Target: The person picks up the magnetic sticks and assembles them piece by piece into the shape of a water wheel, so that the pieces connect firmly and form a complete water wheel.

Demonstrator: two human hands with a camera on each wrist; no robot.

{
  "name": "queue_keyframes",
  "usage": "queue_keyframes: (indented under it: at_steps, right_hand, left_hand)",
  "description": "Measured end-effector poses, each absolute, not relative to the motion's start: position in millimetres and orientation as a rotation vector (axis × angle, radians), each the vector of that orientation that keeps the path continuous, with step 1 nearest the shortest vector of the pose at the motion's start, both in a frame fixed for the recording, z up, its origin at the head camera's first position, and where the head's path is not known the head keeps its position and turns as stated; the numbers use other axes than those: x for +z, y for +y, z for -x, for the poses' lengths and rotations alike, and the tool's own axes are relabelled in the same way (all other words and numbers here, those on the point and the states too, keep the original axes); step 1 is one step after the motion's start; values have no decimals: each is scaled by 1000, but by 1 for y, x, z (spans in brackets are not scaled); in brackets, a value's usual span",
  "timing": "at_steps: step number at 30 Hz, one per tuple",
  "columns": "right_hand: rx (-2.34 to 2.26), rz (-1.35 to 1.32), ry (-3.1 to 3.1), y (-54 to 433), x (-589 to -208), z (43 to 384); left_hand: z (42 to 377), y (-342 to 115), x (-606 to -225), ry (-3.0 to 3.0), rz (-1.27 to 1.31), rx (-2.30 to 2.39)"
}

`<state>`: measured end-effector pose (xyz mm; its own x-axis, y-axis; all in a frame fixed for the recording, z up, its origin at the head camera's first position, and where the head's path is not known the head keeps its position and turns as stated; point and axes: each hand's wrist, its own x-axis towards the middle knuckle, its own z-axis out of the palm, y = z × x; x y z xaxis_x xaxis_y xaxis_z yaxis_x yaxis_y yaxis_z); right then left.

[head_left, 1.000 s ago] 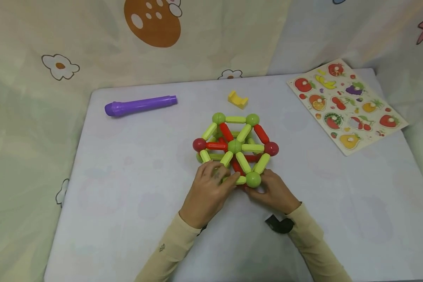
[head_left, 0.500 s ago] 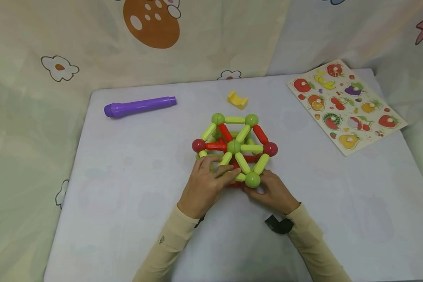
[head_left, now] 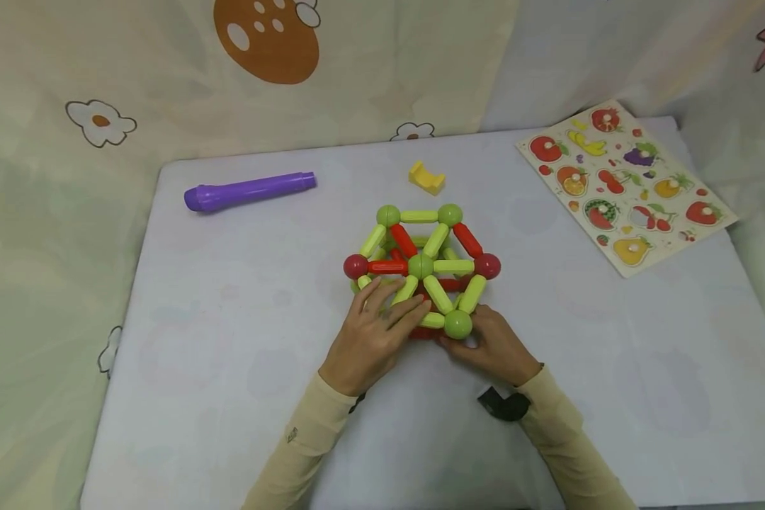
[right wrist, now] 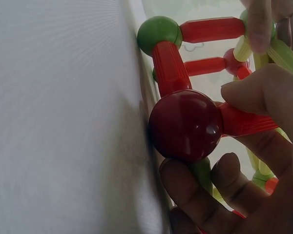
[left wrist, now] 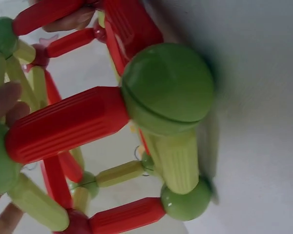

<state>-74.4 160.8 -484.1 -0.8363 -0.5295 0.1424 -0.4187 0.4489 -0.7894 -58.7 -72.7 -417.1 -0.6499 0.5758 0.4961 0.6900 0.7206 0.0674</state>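
A magnetic ball-and-stick structure (head_left: 421, 266) of lime and red sticks with green and red balls stands on the table in the head view. At its near left corner my left hand (head_left: 365, 343) holds a top green ball, mostly covered by the fingers; that ball (left wrist: 1, 158) shows at the left wrist view's edge. Low at the near right, my right hand (head_left: 500, 347) grips an upright red stick (right wrist: 246, 121), with thumb and fingers around it just above a dark red ball (right wrist: 185, 126). This lower ball sits at the table surface in the right wrist view.
A purple toy microphone (head_left: 250, 192) lies at the back left of the white table (head_left: 217, 382). Behind the structure is a small yellow curved block (head_left: 427, 178). A fruit puzzle board (head_left: 626, 185) lies back right; a black curved piece (head_left: 505, 405) is beside the right wrist.
My left hand has shifted slightly forward over the near left corner, its fingers covering the green ball more. The right hand keeps its grip. The whole head view has drifted a little.
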Motion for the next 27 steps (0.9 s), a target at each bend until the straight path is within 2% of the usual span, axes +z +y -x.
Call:
queue_keyframes:
  at_steps: [11,27]
  right_hand:
    - [-1358,817,2539,159,-484,74]
    - [-1356,798,2611,162,-486,76]
  left_hand:
    - [59,-77,-420,-2426,992,-256]
    - [58,-76,-423,-2398,983,-368]
